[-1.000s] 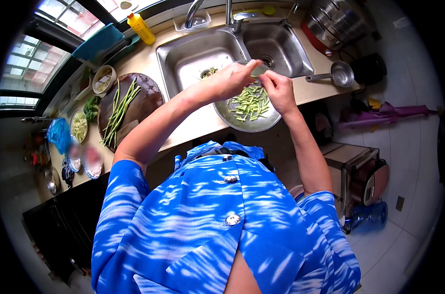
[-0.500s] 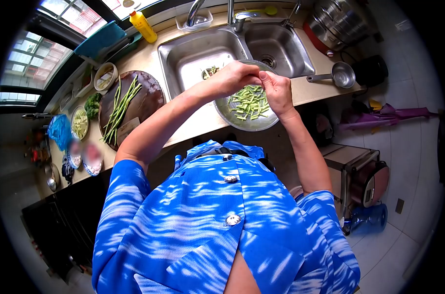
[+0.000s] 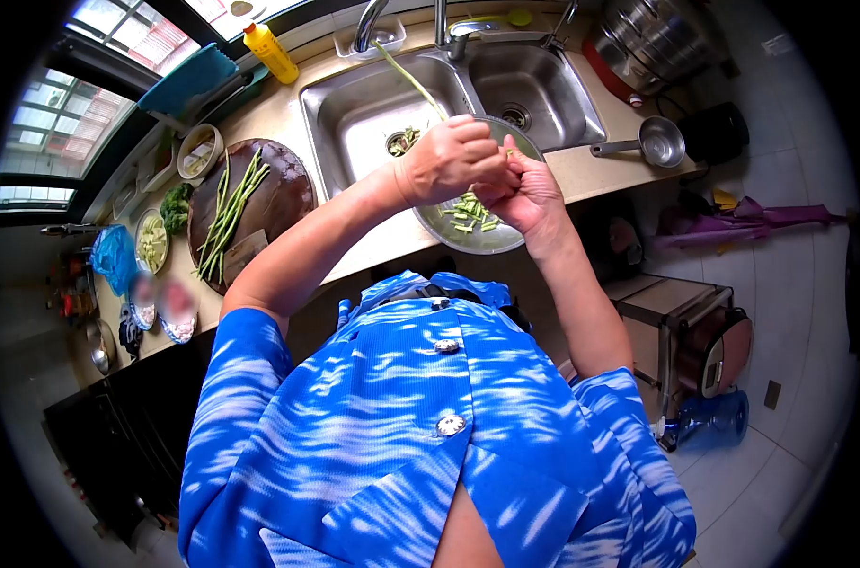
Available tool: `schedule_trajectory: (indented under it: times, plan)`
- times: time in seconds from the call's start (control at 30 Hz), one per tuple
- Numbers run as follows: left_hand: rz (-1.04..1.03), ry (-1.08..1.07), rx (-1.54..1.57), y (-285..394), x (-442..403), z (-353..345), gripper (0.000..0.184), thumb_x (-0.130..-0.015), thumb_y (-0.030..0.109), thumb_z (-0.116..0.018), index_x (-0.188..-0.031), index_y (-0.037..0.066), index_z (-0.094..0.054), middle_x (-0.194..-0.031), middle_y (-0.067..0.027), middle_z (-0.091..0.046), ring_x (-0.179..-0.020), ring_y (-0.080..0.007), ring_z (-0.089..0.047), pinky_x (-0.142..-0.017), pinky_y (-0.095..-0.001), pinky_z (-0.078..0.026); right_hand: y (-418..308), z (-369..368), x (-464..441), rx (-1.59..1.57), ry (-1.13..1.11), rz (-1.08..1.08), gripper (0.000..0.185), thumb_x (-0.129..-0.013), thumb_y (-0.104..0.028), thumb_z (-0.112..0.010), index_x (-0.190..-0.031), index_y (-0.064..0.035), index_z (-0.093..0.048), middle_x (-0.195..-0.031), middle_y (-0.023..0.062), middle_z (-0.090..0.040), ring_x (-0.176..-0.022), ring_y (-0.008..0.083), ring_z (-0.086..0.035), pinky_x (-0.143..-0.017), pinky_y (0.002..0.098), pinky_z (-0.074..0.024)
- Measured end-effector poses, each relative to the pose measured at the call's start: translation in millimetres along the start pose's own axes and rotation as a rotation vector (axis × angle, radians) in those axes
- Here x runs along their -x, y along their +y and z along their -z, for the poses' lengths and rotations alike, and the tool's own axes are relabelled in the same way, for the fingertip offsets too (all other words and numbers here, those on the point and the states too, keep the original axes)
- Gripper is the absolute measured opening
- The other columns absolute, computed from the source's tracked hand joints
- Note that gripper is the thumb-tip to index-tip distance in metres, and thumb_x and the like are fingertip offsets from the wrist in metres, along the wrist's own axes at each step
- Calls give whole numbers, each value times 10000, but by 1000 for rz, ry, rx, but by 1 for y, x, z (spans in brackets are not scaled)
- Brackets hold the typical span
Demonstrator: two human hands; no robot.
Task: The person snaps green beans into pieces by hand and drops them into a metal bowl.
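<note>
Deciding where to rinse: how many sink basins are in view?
2: the larger basin, left, with green scraps at its drain, and the smaller basin, right beside it. The bowl hides some of the sink's near edge.

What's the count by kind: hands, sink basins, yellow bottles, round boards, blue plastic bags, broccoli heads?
Hands: 2
Sink basins: 2
Yellow bottle: 1
Round board: 1
Blue plastic bag: 1
Broccoli head: 1
Total: 8

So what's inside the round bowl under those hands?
Short green pieces lie in the near part of the bowl. The left hand and right hand cover much of the rest, so what lies beneath them can't be seen.
</note>
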State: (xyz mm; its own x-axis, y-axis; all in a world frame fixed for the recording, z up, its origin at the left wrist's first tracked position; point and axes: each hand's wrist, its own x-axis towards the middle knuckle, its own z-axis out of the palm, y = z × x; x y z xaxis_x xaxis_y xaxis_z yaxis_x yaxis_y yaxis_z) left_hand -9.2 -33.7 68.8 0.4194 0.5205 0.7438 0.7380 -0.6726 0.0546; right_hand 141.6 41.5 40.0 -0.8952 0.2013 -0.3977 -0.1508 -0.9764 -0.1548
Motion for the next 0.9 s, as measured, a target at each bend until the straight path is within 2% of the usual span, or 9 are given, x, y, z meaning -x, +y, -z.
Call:
schedule_trajectory:
  times: [0.13, 0.23, 0.33, 0.43, 0.6, 0.63, 0.73, 0.77, 0.9]
  plan:
    - [141, -65, 48, 0, 5, -4, 248, -681, 90, -593, -923, 46, -618, -748, -70, -562, -631, -228, -526, -586, -332, -441, -13, 8, -2, -55, 15, 65, 407, -940, -337, -493, -602, -118, -429, -491, -45, -299, -405, 79, -265, -462, 228, -367]
    - [399, -3, 188, -10, 13, -18, 362, -847, 137, -530, -1195, 37, -530, -773, -136, -589, -665, -306, -556, -638, -385, -452, -23, 57, -11, 1055, 250, 253, 340, -928, -285, -509, -766, -10, -627, -623, 42, -590, -528, 94, -548, -560, 266, -484]
    - [652, -107, 296, -8, 16, -14, 525, -941, 293, -449, -1351, -10, -322, -761, -189, -619, -715, -369, -602, -639, -448, -468, -25, 77, -16, 2008, 394, 875, 325, -920, -263, -510, -870, 21, -660, -765, 105, -676, -674, 132, -634, -613, 281, -491]
    - [752, -276, 351, -11, 18, -16, 686, -953, 428, -361, -1388, -63, -160, -768, -246, -606, -739, -430, -580, -691, -473, -449, -23, 37, -9, 1386, 275, 722, 267, -886, -240, -528, -836, 3, -630, -686, 165, -626, -635, 259, -624, -608, 346, -478]
    - [759, -310, 532, -15, 14, -25, 752, -949, 501, -305, -1429, -11, -35, -721, -212, -583, -699, -352, -584, -675, -420, -433, -15, 20, -15, 1789, 225, 847, 225, -872, -200, -556, -757, -9, -588, -567, 105, -534, -547, 113, -551, -504, 336, -401]
    - [833, -216, 562, -12, 15, -28, 596, -954, 415, -387, -1380, 9, -291, -684, -178, -586, -668, -307, -593, -649, -404, -443, -19, 29, -19, 1696, 217, 830, 227, -874, -187, -557, -740, -5, -581, -556, 86, -519, -533, 100, -523, -497, 311, -393]
    - [801, -420, 419, -27, 24, -24, 325, -922, 273, -501, -1134, 32, -552, -653, -151, -583, -614, -290, -584, -613, -389, -451, -30, 31, -15, 1497, 197, 765, 282, -906, -166, -530, -680, 0, -558, -559, 9, -525, -525, 62, -470, -493, 252, -386]
    - [725, -301, 423, -28, 28, -25, 146, -864, 165, -574, -859, 23, -604, -638, -139, -578, -572, -288, -564, -578, -383, -448, -29, 30, -14, 1527, 193, 752, 271, -903, -159, -531, -686, 1, -559, -562, 29, -530, -516, 82, -477, -494, 261, -388]
    - [761, -270, 443, -25, 24, -22, 134, -852, 147, -586, -849, 15, -609, -649, -152, -574, -585, -297, -566, -574, -377, -447, -19, 17, -13, 1684, 217, 881, 235, -896, -139, -527, -712, 4, -562, -581, 97, -543, -494, 156, -493, -500, 302, -396]
